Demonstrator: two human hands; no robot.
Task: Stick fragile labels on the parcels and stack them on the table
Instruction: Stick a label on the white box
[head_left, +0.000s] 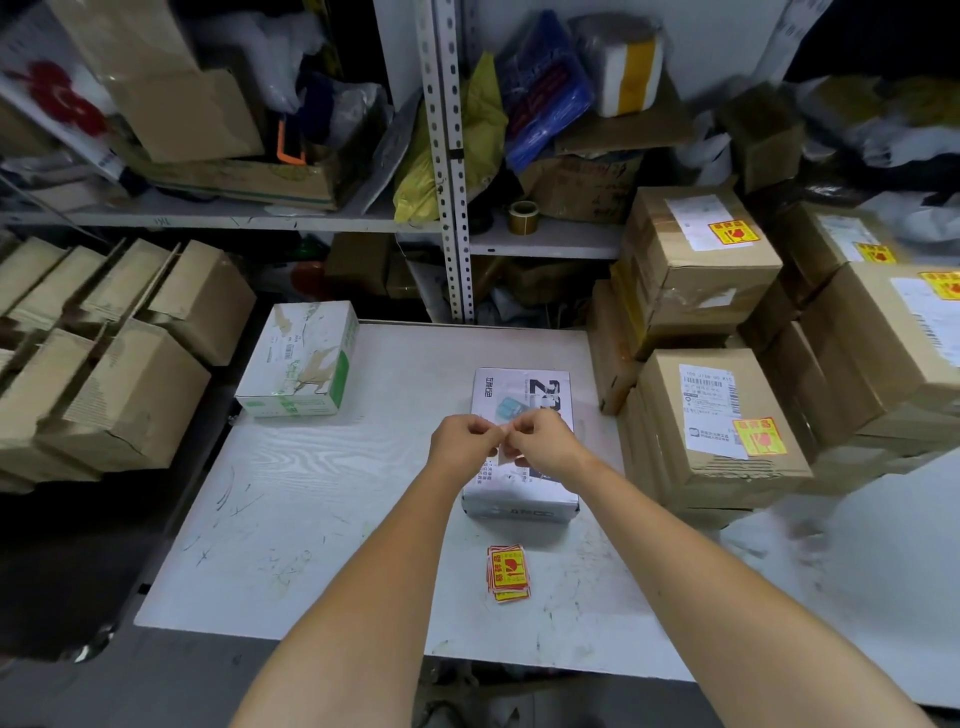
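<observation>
A flat white printed parcel (522, 499) lies in the middle of the white table (322, 499). Just above its near half, my left hand (465, 441) and my right hand (543, 441) meet, fingertips pinching a small thin piece between them, probably a label; it is mostly hidden by the fingers. A small pile of red and yellow fragile labels (508, 571) lies on the table in front of the parcel. A white and green box (298, 358) stands at the table's far left.
Brown parcels with fragile labels (722, 421) are stacked at the table's right side. Plain cardboard boxes (119, 364) sit in rows to the left. Metal shelving (447, 156) behind holds bags, boxes and a tape roll (522, 215).
</observation>
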